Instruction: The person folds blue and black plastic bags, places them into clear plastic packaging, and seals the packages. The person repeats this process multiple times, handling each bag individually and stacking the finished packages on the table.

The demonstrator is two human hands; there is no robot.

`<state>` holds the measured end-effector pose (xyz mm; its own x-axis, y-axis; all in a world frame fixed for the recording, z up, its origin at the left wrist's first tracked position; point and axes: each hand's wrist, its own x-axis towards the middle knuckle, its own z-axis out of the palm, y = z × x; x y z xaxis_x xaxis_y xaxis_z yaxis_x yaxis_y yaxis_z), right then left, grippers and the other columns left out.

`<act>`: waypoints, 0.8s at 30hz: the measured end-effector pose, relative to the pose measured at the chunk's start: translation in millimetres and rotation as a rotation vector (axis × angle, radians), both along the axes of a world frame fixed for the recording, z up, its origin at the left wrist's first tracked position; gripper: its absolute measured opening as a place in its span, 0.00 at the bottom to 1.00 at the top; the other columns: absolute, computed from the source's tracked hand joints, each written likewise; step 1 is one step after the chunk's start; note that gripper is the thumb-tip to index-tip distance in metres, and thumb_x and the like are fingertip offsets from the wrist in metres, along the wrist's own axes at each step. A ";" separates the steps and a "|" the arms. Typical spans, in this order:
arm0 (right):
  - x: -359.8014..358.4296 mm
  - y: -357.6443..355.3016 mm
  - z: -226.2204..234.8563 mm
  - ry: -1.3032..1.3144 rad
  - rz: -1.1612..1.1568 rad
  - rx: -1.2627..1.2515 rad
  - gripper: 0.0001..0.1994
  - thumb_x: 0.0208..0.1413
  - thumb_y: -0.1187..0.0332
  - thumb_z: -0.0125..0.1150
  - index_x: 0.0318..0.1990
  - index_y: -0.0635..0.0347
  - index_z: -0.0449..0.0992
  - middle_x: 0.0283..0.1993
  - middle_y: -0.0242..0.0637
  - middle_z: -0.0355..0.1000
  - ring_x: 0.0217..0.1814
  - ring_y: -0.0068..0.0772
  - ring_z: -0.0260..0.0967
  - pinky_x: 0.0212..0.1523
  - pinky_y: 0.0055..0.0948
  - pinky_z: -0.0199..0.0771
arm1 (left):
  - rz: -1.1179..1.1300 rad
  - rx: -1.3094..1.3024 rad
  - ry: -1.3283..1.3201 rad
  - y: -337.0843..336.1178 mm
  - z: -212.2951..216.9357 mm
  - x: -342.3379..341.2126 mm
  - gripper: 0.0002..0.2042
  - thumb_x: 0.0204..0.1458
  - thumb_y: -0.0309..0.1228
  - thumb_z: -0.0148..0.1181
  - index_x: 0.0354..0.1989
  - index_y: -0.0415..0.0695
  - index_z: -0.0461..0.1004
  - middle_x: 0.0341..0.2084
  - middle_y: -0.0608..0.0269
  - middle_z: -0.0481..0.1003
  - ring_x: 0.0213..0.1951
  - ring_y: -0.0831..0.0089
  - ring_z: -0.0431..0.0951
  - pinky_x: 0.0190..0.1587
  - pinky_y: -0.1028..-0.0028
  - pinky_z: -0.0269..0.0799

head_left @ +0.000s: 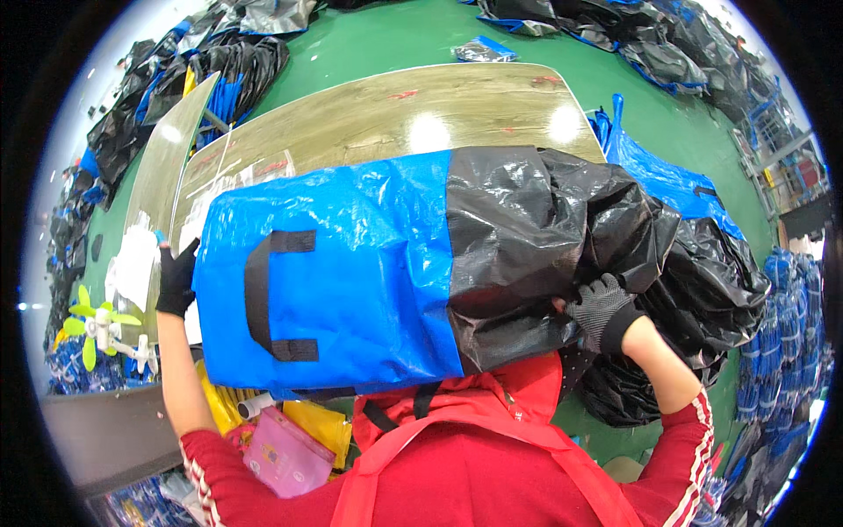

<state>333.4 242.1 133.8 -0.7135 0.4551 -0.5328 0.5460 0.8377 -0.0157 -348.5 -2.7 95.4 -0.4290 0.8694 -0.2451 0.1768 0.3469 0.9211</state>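
Note:
A large woven plastic bag, part blue and part black, lies sideways across the table in front of me. A black webbing handle is sewn on its blue part. At the bag's left end is my left hand in a black glove, thumb and a finger spread apart, beside or touching the edge. My right hand, in a grey dotted glove with bare fingertips, is closed on the crumpled black part near its lower edge. The rest of its grip is hidden in the folds.
Beyond the bag stretches a wood-patterned tabletop, with an upright panel at left. A green fan stands far left. More black bags and a blue one hang at right. Blue bundles are stacked beyond.

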 end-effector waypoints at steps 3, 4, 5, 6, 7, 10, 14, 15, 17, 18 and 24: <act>-12.5 22.4 33.2 0.240 -0.261 -0.289 0.27 0.52 0.51 0.60 0.61 0.40 0.69 0.60 0.46 0.67 0.61 0.57 0.62 0.60 0.47 0.61 | 0.023 -0.055 -0.258 -11.6 -14.7 23.0 0.34 0.48 0.41 0.64 0.62 0.39 0.63 0.51 0.53 0.73 0.48 0.64 0.76 0.52 0.63 0.72; -14.7 30.4 33.7 0.610 -0.331 -0.147 0.29 0.53 0.47 0.59 0.62 0.41 0.68 0.65 0.48 0.63 0.64 0.59 0.59 0.62 0.45 0.61 | 0.047 -0.041 -0.310 -17.7 -25.1 38.2 0.34 0.46 0.38 0.66 0.62 0.39 0.63 0.50 0.53 0.74 0.47 0.63 0.76 0.51 0.63 0.73; -25.2 44.5 20.0 0.515 -0.317 0.153 0.31 0.52 0.44 0.59 0.63 0.40 0.67 0.67 0.48 0.60 0.67 0.58 0.56 0.65 0.48 0.56 | 0.070 -0.205 -0.188 -21.1 -32.7 50.4 0.34 0.45 0.36 0.67 0.62 0.39 0.62 0.51 0.54 0.73 0.48 0.64 0.75 0.52 0.64 0.72; -36.3 54.2 2.4 0.448 -0.308 0.417 0.33 0.51 0.42 0.59 0.64 0.40 0.66 0.68 0.48 0.57 0.70 0.57 0.52 0.67 0.51 0.52 | 0.042 -0.232 -0.266 -32.2 -38.1 63.1 0.36 0.44 0.33 0.68 0.63 0.38 0.61 0.52 0.52 0.72 0.48 0.66 0.75 0.53 0.66 0.72; -40.0 57.3 -20.6 0.342 -0.285 0.476 0.34 0.50 0.41 0.58 0.64 0.39 0.65 0.69 0.49 0.55 0.73 0.56 0.48 0.69 0.56 0.45 | -0.238 -0.334 0.000 -33.3 -46.5 69.4 0.37 0.44 0.31 0.68 0.64 0.38 0.59 0.53 0.52 0.72 0.50 0.64 0.74 0.55 0.66 0.71; -42.3 72.3 -80.4 0.196 -0.316 0.511 0.35 0.49 0.40 0.58 0.65 0.39 0.65 0.70 0.46 0.54 0.76 0.52 0.41 0.69 0.66 0.30 | 0.106 -0.443 -0.310 -45.0 -58.0 49.5 0.34 0.54 0.32 0.61 0.67 0.39 0.54 0.57 0.55 0.69 0.57 0.61 0.69 0.60 0.60 0.66; -15.1 83.1 -110.6 0.485 -0.150 0.558 0.35 0.50 0.39 0.56 0.65 0.39 0.64 0.70 0.46 0.55 0.75 0.53 0.42 0.68 0.67 0.33 | -0.157 -0.109 0.119 0.1 -83.9 -42.0 0.24 0.59 0.43 0.53 0.56 0.35 0.68 0.45 0.53 0.77 0.44 0.61 0.77 0.51 0.63 0.73; -10.3 82.4 -113.2 0.472 -0.190 0.522 0.35 0.51 0.39 0.55 0.66 0.39 0.63 0.71 0.46 0.53 0.76 0.53 0.41 0.67 0.69 0.34 | -0.111 -0.292 0.332 19.5 -89.1 -58.2 0.26 0.56 0.43 0.58 0.55 0.34 0.69 0.44 0.52 0.78 0.45 0.59 0.77 0.52 0.63 0.72; -8.2 82.2 -112.2 0.449 -0.281 0.518 0.35 0.51 0.38 0.54 0.66 0.38 0.63 0.72 0.48 0.52 0.77 0.53 0.40 0.66 0.73 0.33 | 0.043 -0.414 0.841 64.7 -91.3 -60.9 0.30 0.48 0.42 0.65 0.55 0.34 0.70 0.45 0.49 0.77 0.51 0.55 0.76 0.55 0.64 0.70; -12.0 81.1 -110.6 0.501 -0.276 0.578 0.35 0.51 0.38 0.54 0.66 0.38 0.63 0.72 0.48 0.51 0.77 0.53 0.39 0.65 0.74 0.32 | 0.110 -0.449 1.042 92.8 -88.6 -44.9 0.33 0.44 0.41 0.67 0.57 0.34 0.69 0.46 0.46 0.77 0.53 0.53 0.75 0.56 0.65 0.69; -10.6 90.0 -67.3 0.765 -0.441 0.051 0.27 0.53 0.44 0.57 0.56 0.46 0.74 0.60 0.49 0.68 0.68 0.51 0.59 0.68 0.65 0.42 | -0.361 0.302 1.193 245.0 -50.9 215.8 0.32 0.57 0.45 0.51 0.66 0.38 0.58 0.65 0.43 0.58 0.68 0.49 0.55 0.69 0.57 0.45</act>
<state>322.8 332.1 66.6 -0.6203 0.7830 0.0474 0.6744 0.5631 -0.4776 -132.6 242.4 44.5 0.0247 0.9353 0.3529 0.9831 -0.0867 0.1610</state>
